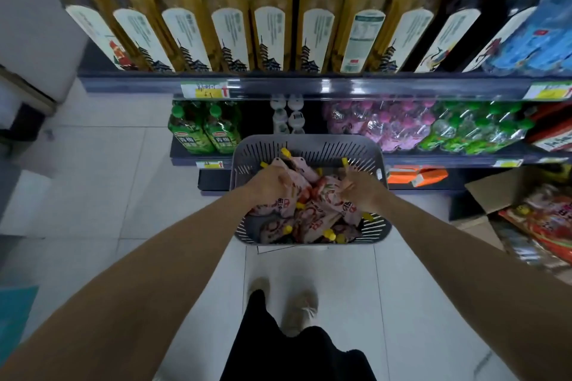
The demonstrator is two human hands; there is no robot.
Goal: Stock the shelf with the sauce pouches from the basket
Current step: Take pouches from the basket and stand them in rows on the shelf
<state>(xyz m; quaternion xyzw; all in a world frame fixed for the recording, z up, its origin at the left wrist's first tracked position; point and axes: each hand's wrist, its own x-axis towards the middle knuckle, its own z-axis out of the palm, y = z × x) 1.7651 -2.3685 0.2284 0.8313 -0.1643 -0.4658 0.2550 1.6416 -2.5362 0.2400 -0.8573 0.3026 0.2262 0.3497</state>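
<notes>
Pink, soft pouches [312, 213] fill the basket [306, 145]; the left hand [269, 181] closes on one, the right hand [360, 190] spreads open, and the floppy bodies likely grip best near the yellow caps [286, 152].

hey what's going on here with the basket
A person stands at a shop shelf with both hands down in a grey slotted basket on the floor. The basket is full of pink sauce pouches with yellow caps. The left hand is closed around a pouch near the back of the pile, and the right hand is on the pouches at the right side. No pouch has left the basket yet. Above, the upper shelf holds a row of tall bottles.
</notes>
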